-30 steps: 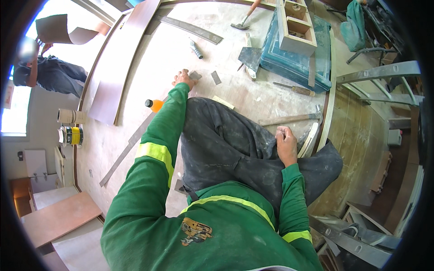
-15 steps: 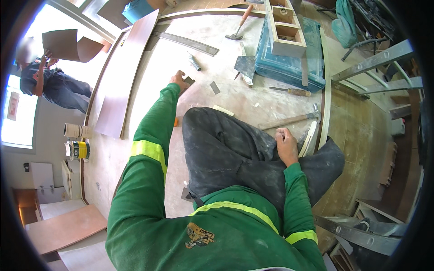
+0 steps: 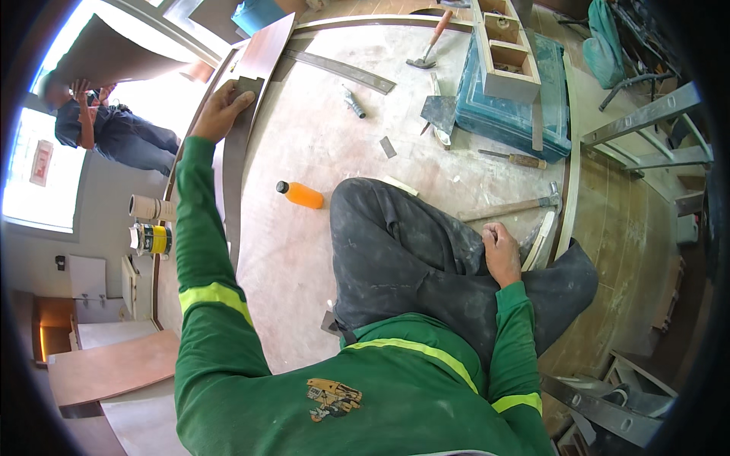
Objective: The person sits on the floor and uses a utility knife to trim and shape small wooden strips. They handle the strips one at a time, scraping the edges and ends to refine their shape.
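My left hand (image 3: 219, 114) reaches to the far left, its thumb and fingers closed on a small dark flat piece (image 3: 246, 90). It is over the brown board (image 3: 264, 47), where a long dark strip (image 3: 236, 171) runs alongside. My right hand (image 3: 502, 255) rests on my leg with its fingers curled; whether anything is inside them is hidden. Just beyond it lies a claw hammer (image 3: 509, 207) with a wooden handle. An orange bottle (image 3: 303, 194) with a dark cap lies on its side left of my knee.
A blue case (image 3: 487, 114) carries a wooden box (image 3: 511, 85) at the far right. Around it lie a screwdriver (image 3: 525, 160), a trowel (image 3: 439, 112) and another hammer (image 3: 430, 42). Ladder rails (image 3: 646, 125) stand right. A person (image 3: 114, 129) holds a dark sheet at far left.
My left hand has moved left and away from me with the dark piece, from the middle of the surface to the board. The orange bottle has come into full view. My right hand stays on my leg.
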The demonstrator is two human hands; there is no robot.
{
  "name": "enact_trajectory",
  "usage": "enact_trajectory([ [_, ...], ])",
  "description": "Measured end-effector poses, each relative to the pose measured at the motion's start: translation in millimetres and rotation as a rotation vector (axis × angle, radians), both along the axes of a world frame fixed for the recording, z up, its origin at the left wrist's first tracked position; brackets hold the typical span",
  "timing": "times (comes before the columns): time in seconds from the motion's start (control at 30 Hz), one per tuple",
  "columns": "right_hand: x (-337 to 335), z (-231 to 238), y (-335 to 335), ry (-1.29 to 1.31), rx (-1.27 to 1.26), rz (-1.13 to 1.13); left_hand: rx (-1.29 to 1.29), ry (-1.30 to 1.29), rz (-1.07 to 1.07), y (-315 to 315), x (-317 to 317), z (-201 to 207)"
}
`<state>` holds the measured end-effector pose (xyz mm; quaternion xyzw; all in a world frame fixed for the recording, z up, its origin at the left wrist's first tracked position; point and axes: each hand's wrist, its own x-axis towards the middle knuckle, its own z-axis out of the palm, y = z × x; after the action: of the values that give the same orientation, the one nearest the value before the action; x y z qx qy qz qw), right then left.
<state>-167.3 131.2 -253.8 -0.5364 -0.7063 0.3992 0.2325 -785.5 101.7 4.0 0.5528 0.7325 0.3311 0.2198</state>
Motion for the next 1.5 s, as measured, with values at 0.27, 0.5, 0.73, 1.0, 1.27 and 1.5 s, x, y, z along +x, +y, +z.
enact_trajectory([
  [0.27,5,-3,-6,0.024,-0.018,0.016,-0.361,-0.277,-0.398,-47,214,-90],
  [0.5,-2,1,0,0.121,-0.014,-0.066,-0.15,-0.191,-0.246,-57,278,-172],
  [0.73,-10,-6,119,-0.278,0.436,0.151,-0.157,-0.367,-0.244,-55,283,-186],
  [1.0,-32,-74,211,-0.771,0.398,0.14,-0.014,-0.068,-0.06,6,237,-157],
  [1.27,-56,-49,177,-0.613,0.342,0.3,-0.238,-0.05,0.022,95,126,-269],
  [1.5,-147,-3,102,-0.123,-0.048,0.326,-0.403,-0.118,0.012,71,75,-337],
])
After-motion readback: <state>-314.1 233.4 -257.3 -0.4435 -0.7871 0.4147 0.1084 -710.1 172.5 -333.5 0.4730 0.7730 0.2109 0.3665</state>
